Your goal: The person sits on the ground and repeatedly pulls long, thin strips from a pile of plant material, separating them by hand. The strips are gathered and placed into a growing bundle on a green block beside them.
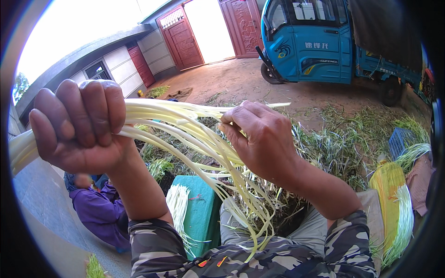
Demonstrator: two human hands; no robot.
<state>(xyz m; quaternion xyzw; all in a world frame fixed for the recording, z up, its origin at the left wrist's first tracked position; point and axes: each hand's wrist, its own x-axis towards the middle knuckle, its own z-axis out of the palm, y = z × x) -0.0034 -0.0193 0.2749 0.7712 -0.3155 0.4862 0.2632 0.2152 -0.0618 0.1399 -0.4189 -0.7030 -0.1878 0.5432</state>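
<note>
My left hand is raised at the left, its fingers wrapped tight round a thick bunch of long, pale yellow-green stalks that look like garlic scapes. The bunch passes through the fist, sticking out at the far left and fanning to the right. My right hand is closed in a pinch on the upper stalks, thumb against forefinger. One thin stalk end pokes out beyond its knuckles. Several looser stalks arch down below the right hand, their thin tips hanging in front of my camouflage shirt.
A bundle of pale stalks lies on a green box. Another bundle rests by a yellow sack at right. Heaped leaves and trimmings cover the ground ahead. A person in purple sits at left; a blue three-wheeled truck stands behind.
</note>
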